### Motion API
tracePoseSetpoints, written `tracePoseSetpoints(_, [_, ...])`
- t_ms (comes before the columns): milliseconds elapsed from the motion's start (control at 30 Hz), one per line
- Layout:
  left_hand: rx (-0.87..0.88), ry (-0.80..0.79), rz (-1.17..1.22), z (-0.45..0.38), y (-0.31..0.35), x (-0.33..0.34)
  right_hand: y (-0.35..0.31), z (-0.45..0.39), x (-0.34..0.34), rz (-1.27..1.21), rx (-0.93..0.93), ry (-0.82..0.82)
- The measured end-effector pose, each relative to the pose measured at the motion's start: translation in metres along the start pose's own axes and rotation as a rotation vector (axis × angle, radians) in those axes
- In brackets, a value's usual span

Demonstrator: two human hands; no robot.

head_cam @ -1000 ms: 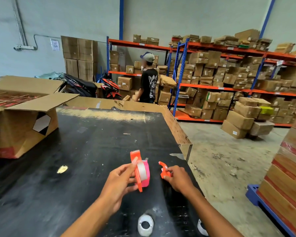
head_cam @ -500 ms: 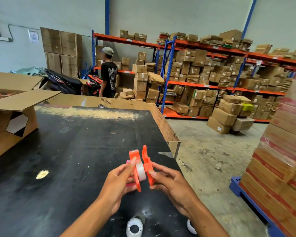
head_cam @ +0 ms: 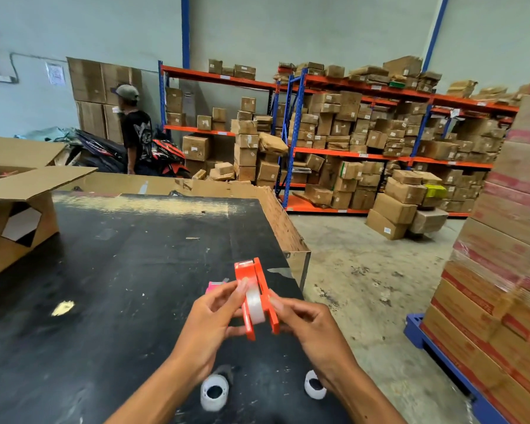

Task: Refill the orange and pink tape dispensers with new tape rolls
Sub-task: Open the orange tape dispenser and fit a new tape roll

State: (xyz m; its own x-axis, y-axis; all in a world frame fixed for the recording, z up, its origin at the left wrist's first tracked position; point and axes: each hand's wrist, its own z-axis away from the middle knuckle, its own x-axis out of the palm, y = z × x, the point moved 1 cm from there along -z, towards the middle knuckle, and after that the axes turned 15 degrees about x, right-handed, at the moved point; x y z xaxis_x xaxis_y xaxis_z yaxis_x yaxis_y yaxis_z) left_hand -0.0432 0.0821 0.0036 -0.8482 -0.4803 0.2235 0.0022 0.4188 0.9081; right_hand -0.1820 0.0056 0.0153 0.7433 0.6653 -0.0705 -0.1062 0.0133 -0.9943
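Note:
I hold the orange tape dispenser [head_cam: 244,272] upright above the black table [head_cam: 120,270], with a clear tape roll [head_cam: 254,305] between its two orange halves. My left hand [head_cam: 210,327] grips the left half with its thumb on the roll. My right hand [head_cam: 308,322] presses the right orange half [head_cam: 268,296] against the roll. The pink dispenser [head_cam: 213,287] shows only as a small pink edge behind my left fingers. Two white tape rolls [head_cam: 214,392] [head_cam: 314,384] lie on the table near its front edge, below my wrists.
An open cardboard box [head_cam: 19,209] stands on the table's left. A person in a black shirt [head_cam: 132,130] stands beyond the table by motorbikes. Shelves of cartons [head_cam: 364,139] line the back. Wrapped boxes on a blue pallet [head_cam: 502,270] rise at right.
My right hand has brought the loose orange half against the roll and both hands have lifted slightly. The pink dispenser has slipped behind my left hand. The view has swung right.

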Motion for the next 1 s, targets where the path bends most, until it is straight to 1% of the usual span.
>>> tracePoseSetpoints(200, [0.094,0.016,-0.031,0.025,0.013,0.023,-0.003,0.029,-0.011,-0.028,-0.071,-0.011])
tracePoseSetpoints(333, [0.077,-0.008,-0.051,0.045,0.024,0.038,0.0,0.051,-0.028,0.018,-0.127,-0.087])
tracePoseSetpoints(467, [0.061,-0.055,-0.091,0.063,0.039,0.044,-0.003,0.07,-0.034,0.035,-0.163,-0.094])
tracePoseSetpoints(600, [0.077,-0.024,-0.109,0.094,0.043,0.054,-0.009,0.083,-0.031,-0.034,-0.183,-0.104])
tracePoseSetpoints(700, [0.066,0.007,-0.111,0.113,0.044,0.054,-0.006,0.094,-0.023,0.027,-0.206,-0.119])
tracePoseSetpoints(800, [0.057,0.029,-0.137,0.126,0.048,0.052,-0.003,0.102,-0.019,0.087,-0.185,-0.125])
tracePoseSetpoints(933, [0.11,0.117,-0.171,0.136,0.056,0.054,-0.006,0.106,-0.022,0.123,-0.24,-0.025])
tracePoseSetpoints(1000, [0.128,0.137,-0.169,0.138,0.06,0.055,-0.01,0.106,-0.022,0.182,-0.278,-0.044])
